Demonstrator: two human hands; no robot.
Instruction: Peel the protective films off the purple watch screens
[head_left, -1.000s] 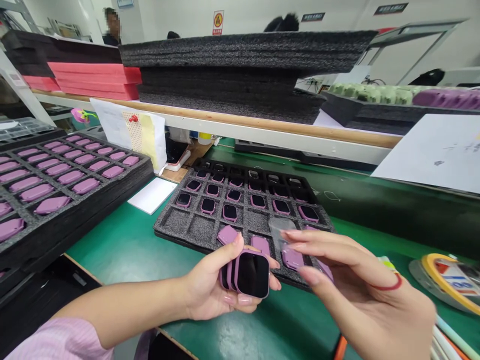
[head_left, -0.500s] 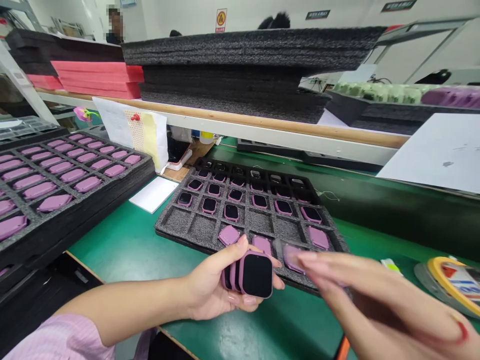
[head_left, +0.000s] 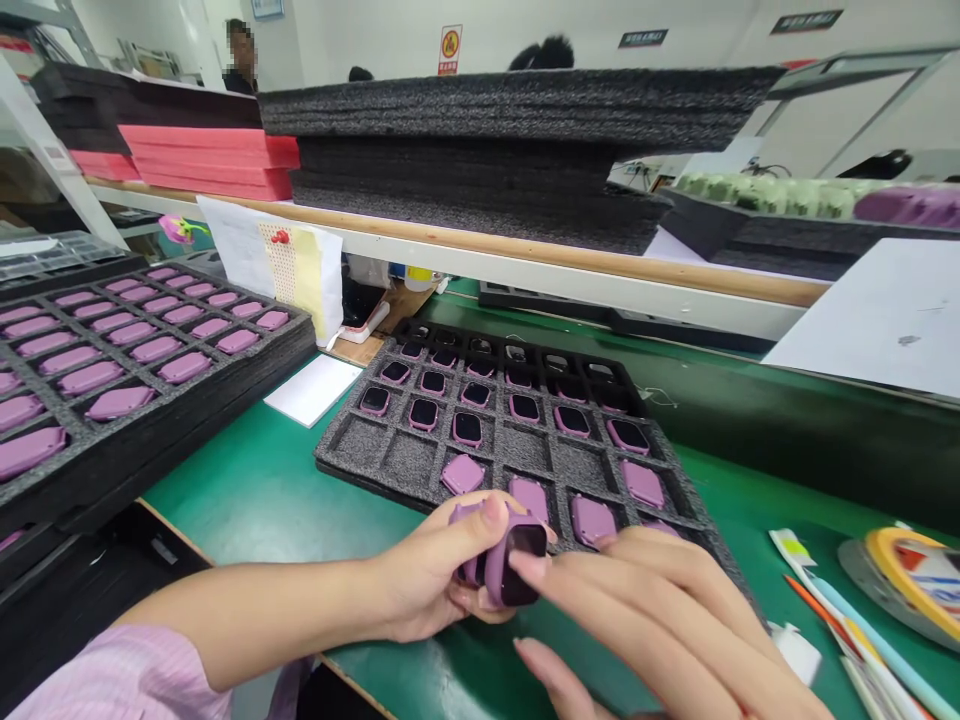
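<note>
My left hand [head_left: 431,575] is closed round a small stack of purple watch cases [head_left: 504,560], the front one showing a black screen. My right hand [head_left: 645,620] reaches in from the right with its fingers stretched out, the fingertips touching the front case. Just behind the hands lies a black foam tray [head_left: 360,445] on the green table. Its pockets hold several purple watch cases [head_left: 466,428], some screen up, some back up.
A second foam tray [head_left: 187,400] full of purple cases stands at the left. White paper [head_left: 311,390] lies between the trays. Tape rolls [head_left: 907,575] and pens [head_left: 862,640] sit at the right. Stacked black and red foam sheets [head_left: 465,150] fill the shelf behind.
My right hand swept down and back to the left, from hovering over the tray with a clear film to touching the front watch case. The left hand turned the stack slightly.
</note>
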